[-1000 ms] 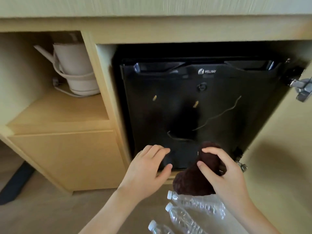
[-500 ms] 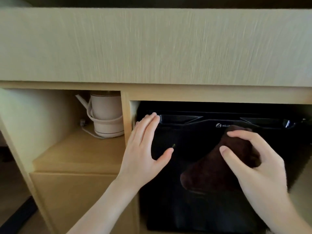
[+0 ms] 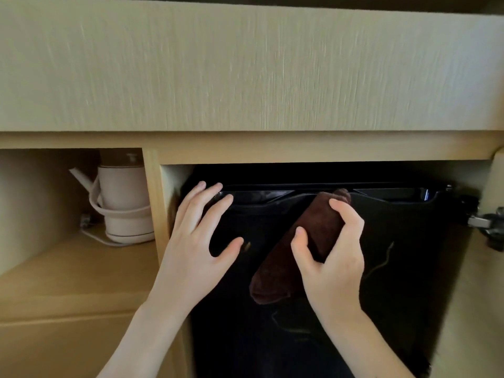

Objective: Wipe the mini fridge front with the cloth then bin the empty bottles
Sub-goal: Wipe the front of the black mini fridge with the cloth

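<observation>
pale wood cabinet [image 3: 245,64] fills view | black mini fridge [image 3: 409,268] in its right bay, front streaked | left hand [image 3: 196,252] fingers spread, flat on fridge's upper left corner, grasping nothing | right hand [image 3: 335,263] clutches cloth | brown cloth [image 3: 308,241] pressed diagonally on fridge's upper front | white kettle [image 3: 122,203] on left shelf

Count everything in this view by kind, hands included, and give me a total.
hands: 2 (left hand, right hand)
cloth: 1
mini fridge: 1
kettle: 1
hinge: 1
cabinet: 1
Total: 7
</observation>
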Demonstrator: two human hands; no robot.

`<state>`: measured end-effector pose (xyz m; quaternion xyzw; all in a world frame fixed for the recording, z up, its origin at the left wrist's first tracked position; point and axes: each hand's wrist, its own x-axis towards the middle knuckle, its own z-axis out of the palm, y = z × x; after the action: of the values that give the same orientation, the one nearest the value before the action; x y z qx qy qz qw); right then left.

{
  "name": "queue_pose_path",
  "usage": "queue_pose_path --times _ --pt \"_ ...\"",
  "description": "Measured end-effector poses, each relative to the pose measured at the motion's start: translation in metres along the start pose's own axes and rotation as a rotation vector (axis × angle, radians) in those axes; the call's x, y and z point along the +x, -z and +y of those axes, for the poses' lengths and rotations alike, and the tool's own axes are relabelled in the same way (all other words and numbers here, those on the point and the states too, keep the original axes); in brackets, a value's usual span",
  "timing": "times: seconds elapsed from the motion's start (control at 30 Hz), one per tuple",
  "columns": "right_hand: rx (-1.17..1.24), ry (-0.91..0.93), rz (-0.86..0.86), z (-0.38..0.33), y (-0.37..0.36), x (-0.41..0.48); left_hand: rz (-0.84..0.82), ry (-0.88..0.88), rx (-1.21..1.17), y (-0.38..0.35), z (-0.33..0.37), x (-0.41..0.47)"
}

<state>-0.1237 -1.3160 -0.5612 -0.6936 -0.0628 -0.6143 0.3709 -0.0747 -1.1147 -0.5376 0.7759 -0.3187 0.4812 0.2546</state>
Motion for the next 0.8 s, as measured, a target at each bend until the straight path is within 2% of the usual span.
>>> queue_pose_path --times 0.13,0.3,0.47,0.67,0.8 --pt "-0.234 0.081 0.097 0.010 -0.002 0.000 -0.004 -0.030 -0.003 0.002 -0.003 0.000" --pt "-0.255 0.276 0.118 0.015 -0.003 0.001 0.002 -0.029 -0.016 0.002 -0.004 0.001" --pt "-0.239 0.207 0.081 0.002 -0.016 -0.015 -0.051 -0.016 -0.014 0.007 -0.004 0.001" --pt "-0.235 0.198 0.000 -0.008 -0.034 -0.023 -0.205 -0.029 0.016 0.019 -0.003 0.002" --pt "-0.155 0.445 -0.220 -0.001 -0.041 -0.036 -0.225 -0.032 0.023 0.020 -0.005 0.002"
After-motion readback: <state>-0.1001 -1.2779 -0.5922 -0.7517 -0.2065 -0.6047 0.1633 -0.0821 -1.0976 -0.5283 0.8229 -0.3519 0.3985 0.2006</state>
